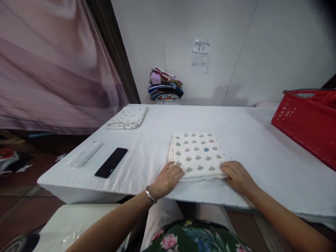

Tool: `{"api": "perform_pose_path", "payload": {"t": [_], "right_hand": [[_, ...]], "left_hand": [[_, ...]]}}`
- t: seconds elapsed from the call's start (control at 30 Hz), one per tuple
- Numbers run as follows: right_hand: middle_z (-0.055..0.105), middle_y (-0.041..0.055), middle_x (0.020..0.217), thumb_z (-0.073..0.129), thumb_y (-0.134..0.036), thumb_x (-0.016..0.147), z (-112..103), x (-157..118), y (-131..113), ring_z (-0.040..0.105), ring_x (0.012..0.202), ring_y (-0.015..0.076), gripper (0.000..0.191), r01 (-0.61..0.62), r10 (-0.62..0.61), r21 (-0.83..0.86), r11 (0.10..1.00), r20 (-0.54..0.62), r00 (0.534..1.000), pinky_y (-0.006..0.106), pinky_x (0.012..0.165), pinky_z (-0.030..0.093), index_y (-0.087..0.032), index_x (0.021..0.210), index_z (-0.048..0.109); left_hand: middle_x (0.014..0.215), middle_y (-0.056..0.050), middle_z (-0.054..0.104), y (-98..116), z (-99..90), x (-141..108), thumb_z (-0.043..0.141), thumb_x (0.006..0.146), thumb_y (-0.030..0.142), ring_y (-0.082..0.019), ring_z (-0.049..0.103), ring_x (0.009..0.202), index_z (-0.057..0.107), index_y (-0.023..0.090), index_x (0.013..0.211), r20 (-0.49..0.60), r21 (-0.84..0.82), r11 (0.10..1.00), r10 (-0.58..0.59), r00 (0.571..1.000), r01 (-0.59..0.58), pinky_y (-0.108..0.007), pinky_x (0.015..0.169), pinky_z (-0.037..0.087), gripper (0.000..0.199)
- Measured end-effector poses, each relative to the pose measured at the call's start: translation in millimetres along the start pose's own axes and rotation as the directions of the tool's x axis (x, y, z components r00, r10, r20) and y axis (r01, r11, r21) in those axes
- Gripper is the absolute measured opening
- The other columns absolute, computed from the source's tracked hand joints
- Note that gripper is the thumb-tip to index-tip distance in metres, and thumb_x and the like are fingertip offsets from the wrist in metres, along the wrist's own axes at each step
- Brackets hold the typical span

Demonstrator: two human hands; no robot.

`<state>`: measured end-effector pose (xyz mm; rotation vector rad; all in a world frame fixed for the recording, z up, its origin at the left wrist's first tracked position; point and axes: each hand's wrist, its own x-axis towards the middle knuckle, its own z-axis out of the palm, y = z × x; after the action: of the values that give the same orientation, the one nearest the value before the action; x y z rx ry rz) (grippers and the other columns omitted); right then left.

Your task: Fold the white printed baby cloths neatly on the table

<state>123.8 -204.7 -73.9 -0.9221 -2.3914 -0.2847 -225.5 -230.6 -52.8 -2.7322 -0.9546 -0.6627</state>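
Observation:
A folded white cloth (198,154) with rows of grey printed shapes, and a few in green, red and blue, lies flat near the front edge of the white table. My left hand (168,179), with a silver bracelet at the wrist, has its fingers pressed together on the cloth's near left corner. At the near right corner, my right hand (238,176) pinches the cloth's edge, its thumb hidden from view.
Another folded cloth (129,117) lies at the back left. A black phone (111,162) and a white packet (86,154) rest on the table (231,122) at left. A red basket (307,122) stands at right; stacked fabrics (165,85) are behind the table.

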Motion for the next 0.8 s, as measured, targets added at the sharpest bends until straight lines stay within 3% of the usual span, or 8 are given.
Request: {"api": "perform_pose_path", "payload": {"t": [0.17,0.33,0.4,0.57,0.63,0.67,0.73,0.8], "right_hand": [[0.061,0.0133,0.103,0.047,-0.006,0.075,-11,1,-3,0.056,0.096,0.025,0.03,-0.032,0.03,0.029,0.999,0.058,0.998,0.043,0.082,0.048,-0.015,0.1,0.061],[0.058,0.0088,0.118,0.049,-0.014,0.077,-41,19,-6,0.055,0.107,0.0246,0.037,-0.172,0.113,0.167,0.971,0.314,0.943,0.043,0.09,0.047,-0.023,0.111,0.059],[0.053,0.007,0.128,0.049,-0.023,0.083,-50,37,-10,0.052,0.115,0.0243,0.038,-0.239,0.152,0.231,0.943,0.339,0.928,0.042,0.093,0.047,-0.028,0.12,0.054],[0.041,0.0105,0.14,0.043,-0.043,0.089,-20,65,-28,0.034,0.131,0.0292,0.051,-0.241,0.18,0.147,0.959,0.338,0.924,0.053,0.103,0.033,-0.027,0.137,0.038],[0.036,0.0111,0.144,0.043,-0.049,0.089,-1,64,-31,0.029,0.133,0.0303,0.055,-0.212,0.15,0.106,0.971,0.42,0.895,0.056,0.105,0.028,-0.026,0.139,0.036],[0.033,0.0105,0.145,0.042,-0.05,0.089,6,63,-32,0.027,0.134,0.0301,0.056,-0.209,0.141,0.102,0.973,0.455,0.879,0.056,0.105,0.026,-0.026,0.139,0.036],[0.031,0.0089,0.147,0.041,-0.051,0.089,11,65,-31,0.026,0.135,0.0294,0.054,-0.226,0.143,0.125,0.966,0.47,0.871,0.054,0.105,0.027,-0.028,0.138,0.038],[0.035,0.0084,0.145,0.043,-0.051,0.088,9,79,-33,0.03,0.133,0.0291,0.05,-0.285,0.183,0.196,0.938,0.419,0.889,0.05,0.101,0.035,-0.028,0.132,0.046]], "left_hand": [[0.101,-0.006,0.062,3,-10.5,2,0.045,0.084,0.011,-0.018,0.055,0.098,0.054,0.016,0.11,0.034,-0.022,1.0,-0.002,0.999,0.002,-0.043,0.102,0.033,0.027],[0.104,-0.009,0.061,8,-12.7,-2,0.047,0.085,0.018,-0.019,0.053,0.101,0.053,0.014,0.112,0.048,-0.1,0.995,-0.01,0.999,0.015,-0.042,0.099,0.037,0.027],[0.104,-0.01,0.061,10,-14.3,-2,0.05,0.086,0.027,-0.021,0.053,0.101,0.054,0.014,0.11,0.044,-0.162,0.986,-0.027,0.999,0.033,-0.042,0.096,0.039,0.028],[0.103,-0.011,0.063,15,-18.8,-3,0.053,0.085,0.032,-0.02,0.055,0.101,0.058,0.017,0.104,-0.028,-0.382,0.906,-0.207,0.978,0.181,-0.04,0.091,0.044,0.025],[0.105,-0.01,0.063,12,-20.3,-3,0.053,0.085,0.029,-0.019,0.056,0.101,0.06,0.018,0.1,-0.074,-0.503,0.805,-0.401,0.913,0.313,-0.037,0.088,0.047,0.021],[0.104,-0.01,0.063,9,-20.7,-3,0.053,0.084,0.029,-0.018,0.057,0.099,0.061,0.018,0.098,-0.074,-0.561,0.725,-0.524,0.848,0.399,-0.036,0.086,0.048,0.019],[0.096,-0.007,0.065,-3,-19.8,1,0.054,0.082,0.028,-0.017,0.06,0.09,0.063,0.018,0.091,0.006,-0.666,0.489,-0.752,0.659,0.563,-0.032,0.079,0.05,0.016],[0.083,-0.004,0.066,-18,-16.1,8,0.056,0.079,0.026,-0.014,0.061,0.077,0.063,0.017,0.085,0.175,-0.742,0.194,-0.868,0.465,0.642,-0.028,0.071,0.051,0.013]]}}
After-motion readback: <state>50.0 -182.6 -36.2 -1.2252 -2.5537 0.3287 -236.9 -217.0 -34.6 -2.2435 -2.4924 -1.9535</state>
